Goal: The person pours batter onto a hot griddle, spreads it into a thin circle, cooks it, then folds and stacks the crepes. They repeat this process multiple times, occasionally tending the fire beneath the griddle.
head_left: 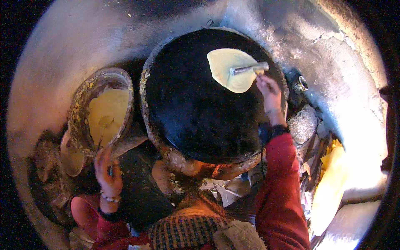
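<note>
A large round black griddle (200, 116) fills the middle. On its far right part lies a thin, pale yellow sheet of batter (223, 62), pointed toward the left. My right hand (269, 89) is closed round the handle of a batter spreader (243, 70), whose bar rests across the batter. At the left stands a deep bowl crusted with dried batter (77, 106), with yellow batter (109, 104) inside. A thin-handled ladle (101, 136) dips into it. My left hand (108, 171) is closed at the handle's near end, slightly blurred.
Fire (208, 170) glows under the griddle's near edge. A checked cloth (187, 231) lies close in front of me. To the right are a grey stone (304, 124), a small dark pot (302, 83) and a long yellow sheet (331, 191). A smooth clay wall (104, 35) curves round behind.
</note>
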